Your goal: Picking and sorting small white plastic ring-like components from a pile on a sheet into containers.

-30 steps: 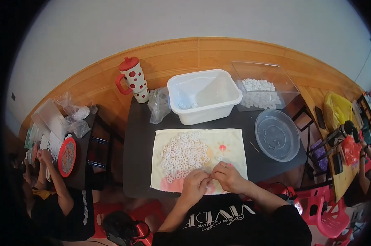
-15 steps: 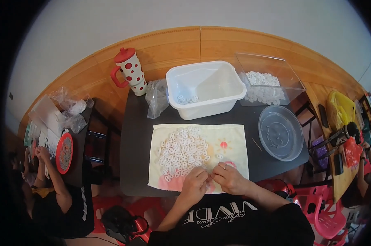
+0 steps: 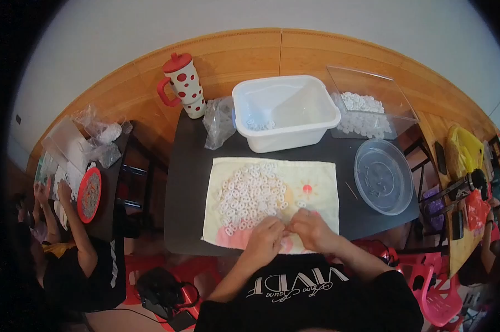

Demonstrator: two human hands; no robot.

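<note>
My left hand and my right hand meet over the near edge of a pale yellow towel. Fingers on both are pinched together, and whatever they hold is too small and covered to make out. Left of centre on the cloth lies a spread pile of small white oval pieces with holes. One loose white piece rests apart from the pile, just beyond my right hand.
Behind the towel stands a white plastic tub with several pieces inside. Around it are a clear bag, a spotted tumbler and a clear box of white pieces. A round clear dish sits right; a co-worker works at left.
The table and everything on it sit slightly higher and further right in the picture. My hands stay pinched close together; the co-worker's hands at left have moved apart.
</note>
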